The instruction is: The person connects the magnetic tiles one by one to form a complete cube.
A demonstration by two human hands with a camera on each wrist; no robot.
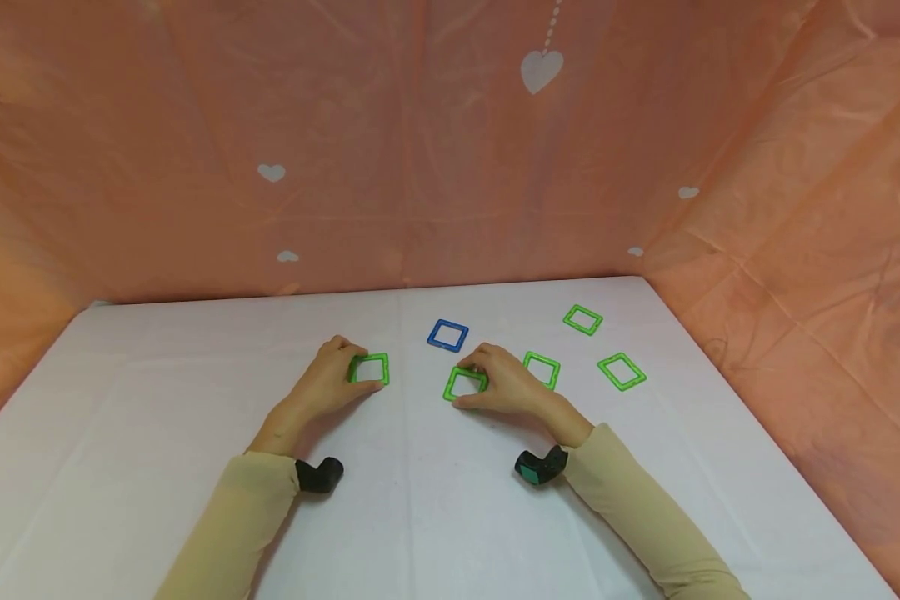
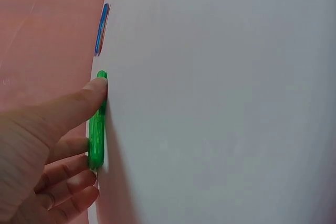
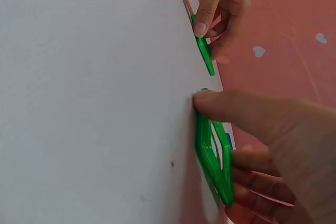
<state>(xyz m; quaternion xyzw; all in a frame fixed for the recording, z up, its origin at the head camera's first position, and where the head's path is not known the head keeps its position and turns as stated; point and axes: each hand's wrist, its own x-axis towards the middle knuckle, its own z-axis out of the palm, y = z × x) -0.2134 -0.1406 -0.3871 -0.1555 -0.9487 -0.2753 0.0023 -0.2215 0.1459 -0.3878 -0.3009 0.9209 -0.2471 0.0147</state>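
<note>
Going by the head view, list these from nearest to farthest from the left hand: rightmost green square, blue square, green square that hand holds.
1. Held green square, gripped in the left hand.
2. Blue square, farther back and to the right.
3. Rightmost green square, out to the right, past the right hand.

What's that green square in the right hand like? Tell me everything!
The green square is a hollow frame with four glossy, plastic-looking sides. The right hand pinches it, thumb on the near side, fingers on the far side. It is held at the white table; whether it touches the surface is hard to tell.
</note>
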